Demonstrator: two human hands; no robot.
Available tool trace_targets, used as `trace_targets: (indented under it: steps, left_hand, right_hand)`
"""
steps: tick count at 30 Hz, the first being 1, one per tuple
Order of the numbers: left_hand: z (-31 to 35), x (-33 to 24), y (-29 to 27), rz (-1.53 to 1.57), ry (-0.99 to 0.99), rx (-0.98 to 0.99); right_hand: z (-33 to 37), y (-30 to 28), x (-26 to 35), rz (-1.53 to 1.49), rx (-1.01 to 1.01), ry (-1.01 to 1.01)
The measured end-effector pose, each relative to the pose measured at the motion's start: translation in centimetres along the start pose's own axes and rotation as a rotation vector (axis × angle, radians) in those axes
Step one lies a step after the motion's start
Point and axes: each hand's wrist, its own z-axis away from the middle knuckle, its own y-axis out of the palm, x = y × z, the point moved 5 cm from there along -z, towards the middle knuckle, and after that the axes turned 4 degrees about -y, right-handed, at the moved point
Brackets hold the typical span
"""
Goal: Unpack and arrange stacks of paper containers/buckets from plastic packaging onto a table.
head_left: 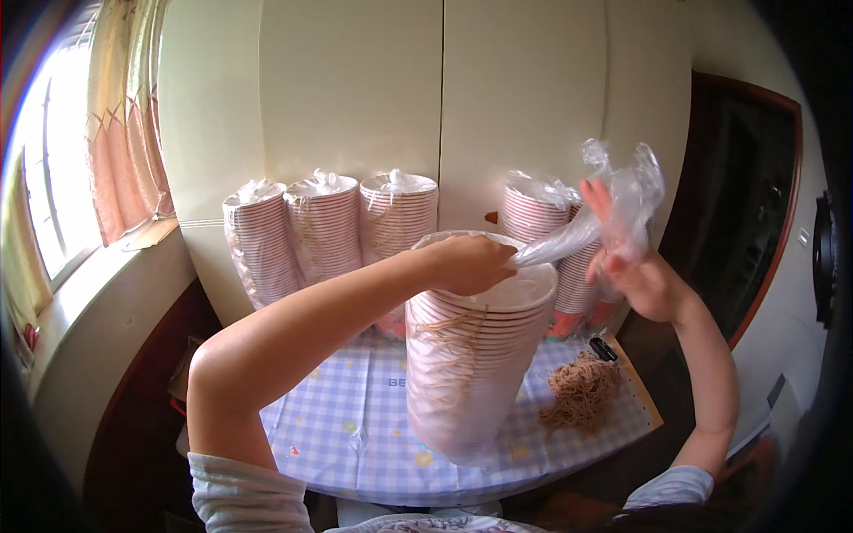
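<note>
— plastic, clear and twisted: held where?

— at one end, in the left hand, fingers curled tight round the gathered bag, right at the mouth of the stacked tubs.

— and the right hand?

— spread loosely, fingers apart, up against the bag's crumpled end. gripping or only touching? impossible to make out.

— tubs where, exactly?

— over the middle of the checked tablecloth, mouth up, nested one inside another, white, wrapped in clear plastic, with thin tan strands across the near side.

— other containers?

— three wrapped stacks in a row at back left, pink and white, plastic bunched on top. more stacks at back right, partly behind bag and right hand.

— anything nearer?

— right of the tubs, a tangled brown heap, with a small black object just beyond.

— in the way?

— left forearm, across the back-left row, hiding lower parts.
</note>
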Motion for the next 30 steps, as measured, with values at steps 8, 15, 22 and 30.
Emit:
trace_targets:
  steps: [8,15,22,30]
  left_hand:
    - [0.0,-0.3,0.1,-0.04,0.066,0.087]
    - [-1.4,0.0,2.1,-0.221,0.029,0.253]
    - [-1.2,1.6,4.5,-0.366,-0.019,0.476]
    - [-0.7,-0.1,3.5,-0.391,0.017,0.564]
  right_hand:
    - [0.0,-1.7,0.4,1.445,-0.043,-0.18]
    - [1.5,-0.7,0.4,0.54,0.34,0.271]
    - [0.8,2.6,-2.6,-0.437,0.256,0.187]
    - [-2.4,0.0,1.2,1.326,-0.163,-0.292]
